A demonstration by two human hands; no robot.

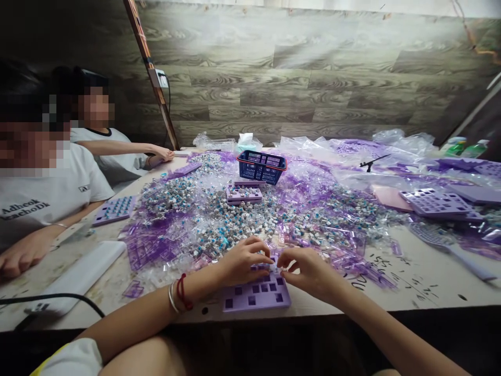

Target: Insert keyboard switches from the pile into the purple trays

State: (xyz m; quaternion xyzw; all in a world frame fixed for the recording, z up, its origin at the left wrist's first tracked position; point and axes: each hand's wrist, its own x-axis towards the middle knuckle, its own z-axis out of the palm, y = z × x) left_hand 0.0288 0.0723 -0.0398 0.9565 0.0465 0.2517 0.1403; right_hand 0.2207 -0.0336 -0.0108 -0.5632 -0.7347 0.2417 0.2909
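A light purple panel with square holes [256, 302] lies flat near the table's front edge. My left hand [247, 259] reaches over its far part, fingers curled and drawn close together. Facing it, my right hand [307, 267] bends thumb and forefinger in a pinch over the panel's right side. Both sets of fingertips are close together, and anything small between them is too small to make out. Just beyond my hands spreads a heap of small white-and-blue parts [227, 227], mixed with clear purple plastic pieces [151, 248].
A dark blue basket [258, 169] stands mid-table behind a stacked purple panel [243, 196]. More holed panels [436, 202] and a pale purple brush-like tool [450, 250] lie right. At left are a white bar-shaped device [84, 274], its black cable, and two co-workers seated.
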